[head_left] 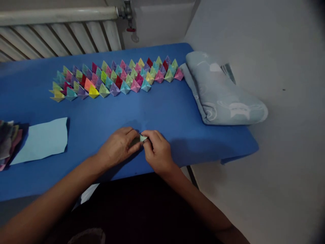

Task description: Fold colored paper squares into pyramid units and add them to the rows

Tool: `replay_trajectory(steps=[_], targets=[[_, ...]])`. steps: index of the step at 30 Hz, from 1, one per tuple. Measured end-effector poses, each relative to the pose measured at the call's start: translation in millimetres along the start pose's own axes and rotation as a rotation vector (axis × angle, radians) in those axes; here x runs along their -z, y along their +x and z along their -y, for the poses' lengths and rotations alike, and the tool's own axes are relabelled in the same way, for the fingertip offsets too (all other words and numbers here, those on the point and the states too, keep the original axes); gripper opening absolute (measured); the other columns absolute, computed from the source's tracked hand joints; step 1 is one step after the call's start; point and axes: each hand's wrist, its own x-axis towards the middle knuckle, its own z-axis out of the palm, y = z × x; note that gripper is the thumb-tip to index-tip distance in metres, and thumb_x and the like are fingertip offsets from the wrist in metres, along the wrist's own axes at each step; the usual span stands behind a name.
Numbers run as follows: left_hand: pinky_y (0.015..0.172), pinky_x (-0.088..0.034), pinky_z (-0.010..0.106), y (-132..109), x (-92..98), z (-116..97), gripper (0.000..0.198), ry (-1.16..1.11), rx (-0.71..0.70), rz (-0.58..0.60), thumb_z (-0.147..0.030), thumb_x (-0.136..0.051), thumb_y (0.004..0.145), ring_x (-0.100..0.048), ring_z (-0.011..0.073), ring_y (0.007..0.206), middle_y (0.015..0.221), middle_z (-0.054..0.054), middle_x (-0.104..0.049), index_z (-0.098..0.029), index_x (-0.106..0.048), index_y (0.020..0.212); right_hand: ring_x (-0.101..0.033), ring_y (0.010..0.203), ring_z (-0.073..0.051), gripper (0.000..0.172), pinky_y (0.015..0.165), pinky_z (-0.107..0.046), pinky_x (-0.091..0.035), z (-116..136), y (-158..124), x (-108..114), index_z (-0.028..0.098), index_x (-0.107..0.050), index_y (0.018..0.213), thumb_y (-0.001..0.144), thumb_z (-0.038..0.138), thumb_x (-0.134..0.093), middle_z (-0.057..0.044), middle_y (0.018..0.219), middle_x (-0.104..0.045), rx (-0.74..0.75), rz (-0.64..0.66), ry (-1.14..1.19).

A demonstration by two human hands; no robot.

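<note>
Between my two hands, low over the front of the blue table, is a small folded piece of pale green paper [143, 138]. My left hand [121, 144] pinches it from the left with thumb and fingers. From the right, my right hand [157, 149] grips its other side between thumb and forefinger. Most of the paper is hidden by my fingers, so its full shape cannot be made out. Beyond my hands, several rows of folded paper pieces [125, 87] stand with their points up, in yellow, green, blue, purple, pink and red.
A pale blue paper sheet [45, 140] lies at the left, beside a stack of coloured papers [8, 142]. A folded grey-blue blanket [225, 95] rests on the right end of the blue table [101, 113]. Behind stand a radiator [61, 32] and its valve [128, 13].
</note>
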Motion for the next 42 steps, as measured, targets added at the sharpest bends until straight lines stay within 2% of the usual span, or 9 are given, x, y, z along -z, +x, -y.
replay_trajectory(steps=[9,15,19,22,25,30,32,36,42], targets=[[0.077,-0.050,0.038,-8,1.9,-13,0.020,0.140,-0.033,-0.089,-0.029,-0.045,0.095,-0.063,0.0221,0.082,0.088,0.007,-0.068,-0.018,-0.061,0.094,-0.065,0.096,-0.020,0.033,0.087,-0.035,-0.054,5,4,2,0.021,-0.062,0.109,0.087,0.008,-0.041,-0.008,0.100,-0.069,0.092,0.020,-0.137],[0.067,-0.049,0.038,-8,-3.4,-31,0.018,0.258,0.059,-0.259,-0.016,-0.042,0.092,-0.061,0.0225,0.068,0.076,0.009,-0.066,-0.016,-0.060,0.089,-0.064,0.100,-0.022,0.036,0.092,-0.039,-0.054,11,11,-1,0.019,-0.065,0.110,0.087,0.009,-0.039,-0.010,0.104,-0.068,0.128,0.045,-0.149],[0.063,-0.046,0.035,-7,-0.2,-35,0.022,0.209,0.143,-0.334,-0.012,-0.039,0.091,-0.059,0.0207,0.064,0.072,0.008,-0.065,-0.017,-0.059,0.085,-0.064,0.103,-0.021,0.033,0.095,-0.038,-0.054,19,16,0,0.022,-0.065,0.112,0.090,0.012,-0.042,-0.009,0.107,-0.067,0.128,0.004,-0.110],[0.063,-0.045,0.033,-8,12.2,-30,0.018,0.040,0.260,-0.386,-0.021,-0.043,0.091,-0.060,0.0192,0.064,0.074,0.006,-0.067,-0.018,-0.061,0.092,-0.063,0.106,-0.020,0.028,0.093,-0.036,-0.055,22,19,8,0.024,-0.063,0.114,0.091,0.017,-0.048,-0.008,0.114,-0.066,0.133,-0.062,-0.025],[0.062,-0.046,0.030,-12,27.9,-23,0.021,-0.289,0.379,-0.396,-0.032,-0.047,0.091,-0.061,0.0172,0.065,0.074,0.002,-0.068,-0.020,-0.064,0.095,-0.064,0.105,-0.020,0.023,0.086,-0.035,-0.056,18,22,17,0.023,-0.063,0.112,0.091,0.021,-0.053,-0.008,0.114,-0.066,-0.006,-0.113,0.098],[0.074,-0.053,0.030,-17,39.9,-18,0.020,-0.854,0.433,-0.317,-0.039,-0.060,0.084,-0.066,0.0171,0.076,0.077,0.001,-0.071,-0.020,-0.066,0.083,-0.068,0.085,-0.015,0.025,0.073,-0.029,-0.056,10,26,17,0.024,-0.063,0.109,0.085,0.028,-0.060,-0.003,0.094,-0.072,-0.327,0.061,0.547],[0.075,-0.054,0.032,-17,39.9,-18,0.021,-0.934,0.453,-0.300,-0.041,-0.064,0.081,-0.067,0.0176,0.076,0.077,0.001,-0.072,-0.020,-0.067,0.083,-0.066,0.074,-0.013,0.023,0.063,-0.024,-0.053,11,27,14,0.024,-0.064,0.104,0.081,0.027,-0.063,0.000,0.085,-0.070,-0.387,0.120,0.655],[0.077,-0.057,0.035,-16,40.0,-21,0.026,-1.057,0.508,-0.264,-0.046,-0.071,0.075,-0.068,0.0179,0.075,0.079,0.002,-0.073,-0.021,-0.071,0.083,-0.054,0.054,-0.007,0.013,0.046,-0.018,-0.043,17,27,10,0.023,-0.064,0.090,0.078,0.026,-0.063,0.003,0.076,-0.066,-0.468,0.107,0.715],[0.078,-0.058,0.031,-16,39.0,-25,0.027,-1.259,0.629,-0.234,-0.040,-0.081,0.067,-0.069,0.0153,0.075,0.083,0.002,-0.075,-0.020,-0.074,0.084,-0.047,0.045,-0.005,0.013,0.040,-0.017,-0.039,20,25,4,0.024,-0.062,0.089,0.076,0.027,-0.063,0.005,0.073,-0.064,-0.531,0.056,0.792]])
